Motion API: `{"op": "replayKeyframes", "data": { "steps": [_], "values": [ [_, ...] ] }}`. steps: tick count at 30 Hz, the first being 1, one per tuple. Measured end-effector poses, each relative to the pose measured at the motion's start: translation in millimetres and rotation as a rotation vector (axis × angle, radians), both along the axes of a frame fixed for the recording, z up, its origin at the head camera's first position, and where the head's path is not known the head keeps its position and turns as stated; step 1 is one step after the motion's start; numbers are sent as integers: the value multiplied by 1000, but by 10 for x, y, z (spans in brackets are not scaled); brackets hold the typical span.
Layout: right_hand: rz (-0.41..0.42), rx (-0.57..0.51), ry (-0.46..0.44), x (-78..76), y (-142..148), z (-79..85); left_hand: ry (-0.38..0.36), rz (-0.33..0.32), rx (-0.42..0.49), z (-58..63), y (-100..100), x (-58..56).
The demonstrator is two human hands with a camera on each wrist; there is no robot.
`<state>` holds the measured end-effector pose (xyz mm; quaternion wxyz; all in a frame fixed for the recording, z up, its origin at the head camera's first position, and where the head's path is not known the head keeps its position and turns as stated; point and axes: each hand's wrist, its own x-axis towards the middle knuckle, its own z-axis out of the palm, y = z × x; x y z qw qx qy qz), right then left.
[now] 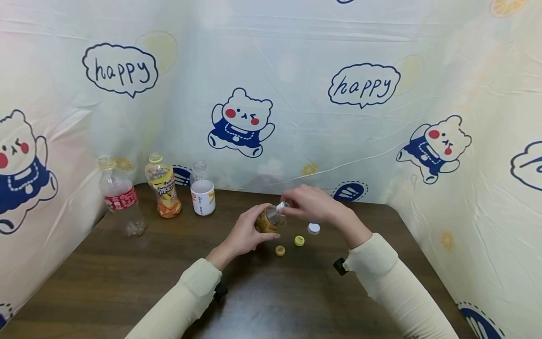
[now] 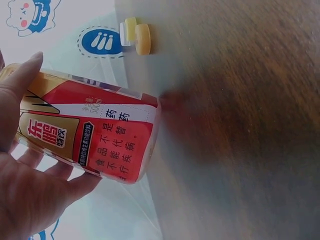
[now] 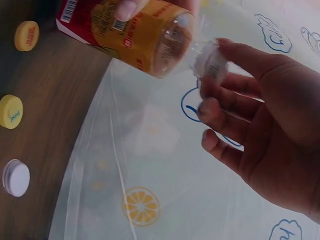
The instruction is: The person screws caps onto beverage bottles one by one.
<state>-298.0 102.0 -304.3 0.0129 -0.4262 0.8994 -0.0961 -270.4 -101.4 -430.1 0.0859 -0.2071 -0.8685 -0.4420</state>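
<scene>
My left hand (image 1: 245, 233) grips a plastic drink bottle (image 2: 100, 130) with a red and gold label, fingers and thumb around its body. The bottle leans to the right, its base close above the table. At its neck, my right hand (image 1: 309, 203) pinches a white cap (image 3: 212, 65) between thumb and index finger. The cap sits at the bottle's mouth; whether it is loose on the thread I cannot tell. Near the hands lie an orange cap (image 1: 280, 251), a yellow cap (image 1: 299, 241) and another white cap (image 1: 313, 229).
At the back left of the dark wooden table (image 1: 106, 273) stand three uncapped bottles: a clear one with a red label (image 1: 123, 201), one with a yellow-orange label (image 1: 164, 188) and one with a white label (image 1: 203, 197). A printed curtain (image 1: 296, 141) encloses the table.
</scene>
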Motion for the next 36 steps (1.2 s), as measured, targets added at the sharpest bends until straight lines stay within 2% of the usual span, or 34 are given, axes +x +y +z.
{"op": "replayKeyframes", "data": {
  "steps": [5, 12, 26, 32, 36],
  "values": [
    [-47, -5, 48, 7, -40, -32, 5, 1, -9, -5, 0, -3],
    [-53, -15, 54, 16, -41, -27, -7, -1, -3, -8, 7, -16],
    [-32, -34, -31, 46, 76, 32, 23, -18, 30, -18, -28, -56],
    [-35, -3, -5, 35, 168, 30, 2, 25, 55, 23, -24, -76],
    [-29, -13, -12, 26, 227, 9, 20, 68, 79, 46, -43, -103]
  ]
}}
